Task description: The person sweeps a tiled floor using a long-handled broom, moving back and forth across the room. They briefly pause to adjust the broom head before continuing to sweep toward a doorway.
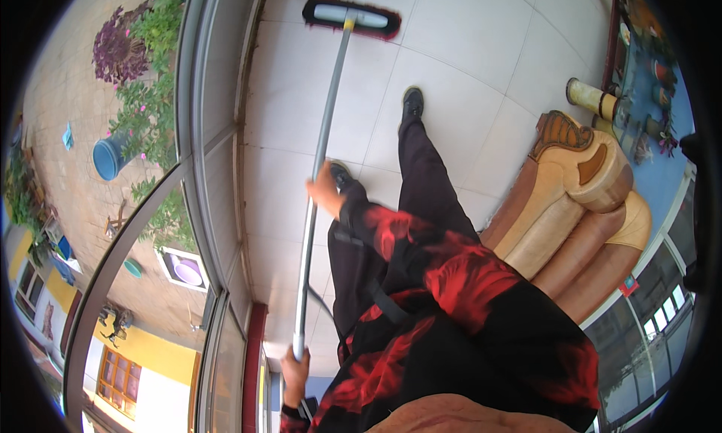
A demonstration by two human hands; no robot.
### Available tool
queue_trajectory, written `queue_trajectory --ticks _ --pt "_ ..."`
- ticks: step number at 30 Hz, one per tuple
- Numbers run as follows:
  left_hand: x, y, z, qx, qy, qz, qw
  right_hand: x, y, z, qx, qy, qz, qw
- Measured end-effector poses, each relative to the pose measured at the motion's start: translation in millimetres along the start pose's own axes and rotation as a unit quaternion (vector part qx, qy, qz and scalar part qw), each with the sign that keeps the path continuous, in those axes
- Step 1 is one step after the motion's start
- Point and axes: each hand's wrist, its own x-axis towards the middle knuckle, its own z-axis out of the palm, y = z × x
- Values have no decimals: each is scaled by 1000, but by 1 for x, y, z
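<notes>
A flat floor mop with a long grey pole (329, 106) slants across the view. Its wide head (368, 18), pale on top with a black and dark red fringe, lies on the tiles at the top. My right hand (326, 192) is closed around the middle of the pole, its arm crossing in front of my body. Lower down, my left hand (295, 374) grips the pole near its upper end. Just past the right hand is my left shoe (341, 176); my right shoe (412, 106) stands further forward.
Pale tiles (459, 64) cover the floor. Along the left runs a framed window wall (197, 117), with a yard, plants and a blue bucket (110, 158) beyond it. A bulky tan and brown sofa (571, 200) stands at right, near a low cylindrical stool (590, 96).
</notes>
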Motion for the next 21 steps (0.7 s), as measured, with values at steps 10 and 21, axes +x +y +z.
queue_trajectory --ticks 10,21 --pt "219 403 23 -80 22 264 961 167 -207 -248 -111 130 -100 980" --pt "126 287 50 -15 -37 207 978 167 -113 -265 -469 58 -178 863"
